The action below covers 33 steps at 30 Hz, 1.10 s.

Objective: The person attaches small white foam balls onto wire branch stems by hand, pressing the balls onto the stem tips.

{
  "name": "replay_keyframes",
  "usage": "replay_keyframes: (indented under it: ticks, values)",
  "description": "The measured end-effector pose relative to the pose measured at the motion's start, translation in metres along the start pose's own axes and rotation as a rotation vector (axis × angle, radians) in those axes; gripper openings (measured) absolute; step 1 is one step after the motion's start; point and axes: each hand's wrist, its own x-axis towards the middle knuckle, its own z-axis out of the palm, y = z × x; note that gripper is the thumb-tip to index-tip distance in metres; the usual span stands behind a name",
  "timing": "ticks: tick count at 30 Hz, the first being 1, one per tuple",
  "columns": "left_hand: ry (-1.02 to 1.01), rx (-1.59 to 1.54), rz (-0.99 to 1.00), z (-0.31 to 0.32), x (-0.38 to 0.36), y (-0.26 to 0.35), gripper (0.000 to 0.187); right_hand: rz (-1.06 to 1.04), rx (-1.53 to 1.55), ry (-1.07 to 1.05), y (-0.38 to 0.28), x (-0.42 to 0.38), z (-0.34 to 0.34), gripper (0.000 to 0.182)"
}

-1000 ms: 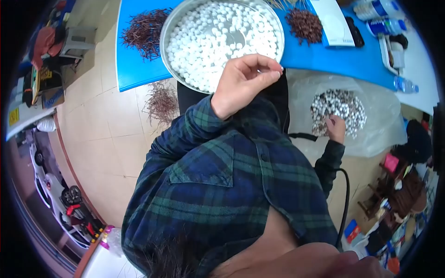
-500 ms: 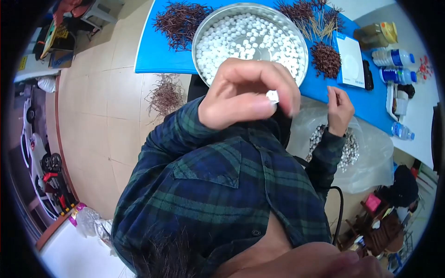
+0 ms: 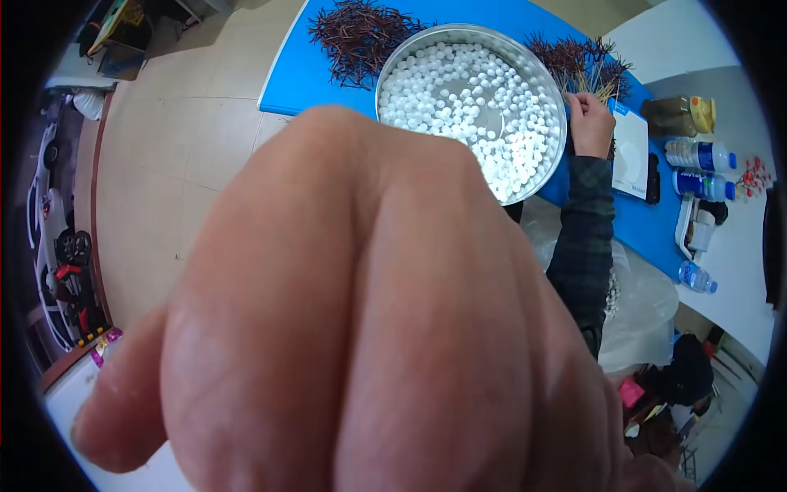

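Note:
My left hand (image 3: 352,303) is very close to the camera and fills the lower middle of the view. Its fingers are curled over, and whatever they hold is hidden. Farther off, my right hand (image 3: 592,123) is over the blue table, with thumb and fingertips together beside the tray's right rim. Its fingertips are close to a bundle of thin dark-tipped stems (image 3: 584,70); I cannot make out what is between them. A round metal tray (image 3: 561,152) holds many small white pieces (image 3: 459,98).
Dark brown twigs (image 3: 361,41) lie left of the tray on the blue table (image 3: 288,78). To the right are a white box (image 3: 630,156), a yellow-lidded jar (image 3: 680,115) and water bottles (image 3: 701,154). A clear plastic bag (image 3: 643,320) hangs below the table edge.
My left hand has come up close to the camera, and the small white piece it pinched is out of sight. My right hand has reached forward from above the bag to beside the tray.

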Motion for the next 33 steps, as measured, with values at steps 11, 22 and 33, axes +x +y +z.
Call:
replay_keyframes:
  ticks: [11, 22, 33]
  values:
    - [0.032, -0.101, -0.029, 0.004, 0.003, 0.013, 0.030, -0.052, -0.363, 0.165, 0.008, 0.016, 0.003, 0.022]
    - [-0.045, 0.542, 0.066, -0.059, 0.000, 0.001, 0.029, 0.113, 0.342, 0.127, -0.005, 0.008, -0.029, 0.017]
    - [0.413, 1.632, -0.039, -0.153, -0.025, -0.033, 0.007, 0.124, 0.610, -0.005, -0.065, -0.049, -0.083, 0.013]
